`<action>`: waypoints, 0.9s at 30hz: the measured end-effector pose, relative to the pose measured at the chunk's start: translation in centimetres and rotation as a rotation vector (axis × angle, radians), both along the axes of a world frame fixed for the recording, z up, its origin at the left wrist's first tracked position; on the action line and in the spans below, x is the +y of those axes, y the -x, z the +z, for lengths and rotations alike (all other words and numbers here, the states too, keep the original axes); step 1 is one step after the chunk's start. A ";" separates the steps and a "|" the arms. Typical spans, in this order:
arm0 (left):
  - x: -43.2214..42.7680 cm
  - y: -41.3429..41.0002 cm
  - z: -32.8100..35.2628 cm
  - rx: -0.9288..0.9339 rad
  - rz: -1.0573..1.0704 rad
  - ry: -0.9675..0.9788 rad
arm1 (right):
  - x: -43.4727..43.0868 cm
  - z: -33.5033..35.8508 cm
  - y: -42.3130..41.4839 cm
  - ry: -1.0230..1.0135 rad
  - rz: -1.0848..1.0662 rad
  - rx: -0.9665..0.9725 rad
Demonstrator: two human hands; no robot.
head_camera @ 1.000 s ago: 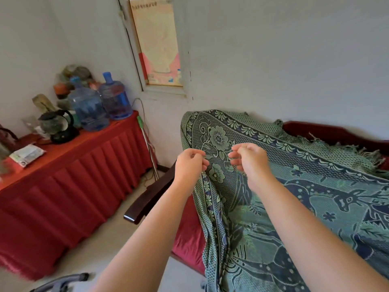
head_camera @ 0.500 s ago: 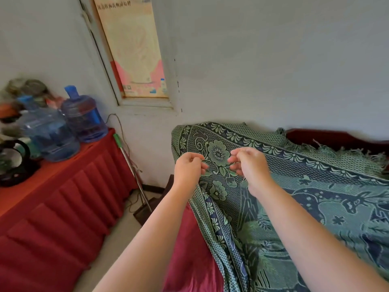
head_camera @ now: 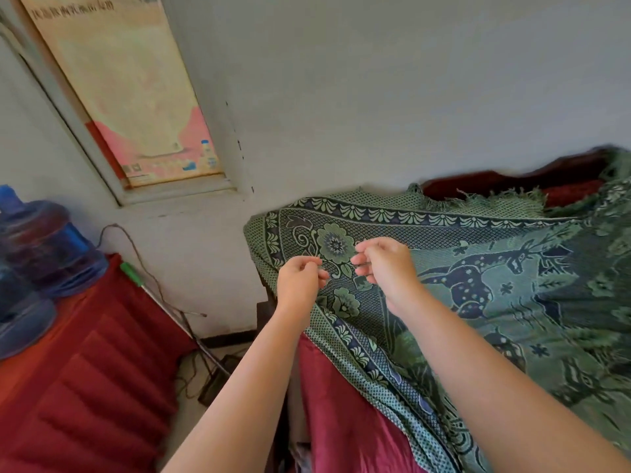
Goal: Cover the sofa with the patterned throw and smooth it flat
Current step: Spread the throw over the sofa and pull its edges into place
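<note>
The green and blue patterned throw (head_camera: 478,285), with flowers and deer, lies over the red sofa (head_camera: 345,414), from the backrest down across the seat. Its left border hangs slanted, leaving the sofa's near left front bare. The fringed top edge sits rumpled on the dark backrest (head_camera: 505,180). My left hand (head_camera: 298,281) hovers over the throw's left border, fingers loosely curled. My right hand (head_camera: 384,264) is close beside it over the flower pattern, fingers also loosely curled. No fold of cloth rises into either hand.
A table with a red pleated skirt (head_camera: 85,370) stands at the left with blue water jugs (head_camera: 44,247) on it. A green-handled stick (head_camera: 164,308) and cables lean in the gap between table and sofa. A poster (head_camera: 119,87) hangs on the grey wall.
Both hands gripped bunches of the throw near the flower corner; now their fingers have loosened and the cloth lies flatter. The view has swung right and closer to the sofa.
</note>
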State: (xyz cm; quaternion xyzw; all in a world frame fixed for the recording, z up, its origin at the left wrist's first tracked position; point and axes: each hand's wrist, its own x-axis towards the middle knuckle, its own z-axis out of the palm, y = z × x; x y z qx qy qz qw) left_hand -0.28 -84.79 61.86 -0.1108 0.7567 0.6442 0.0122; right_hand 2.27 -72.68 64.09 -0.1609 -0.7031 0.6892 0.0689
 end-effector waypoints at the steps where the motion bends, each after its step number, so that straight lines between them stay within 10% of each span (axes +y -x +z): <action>1: -0.2 -0.2 -0.1 -0.002 -0.012 0.005 | -0.2 -0.1 -0.3 -0.004 -0.006 -0.007; 27: 4.5 -2.5 -22.7 -0.087 -0.130 -0.020 | 3.8 -21.5 -4.8 -0.048 -0.151 -0.091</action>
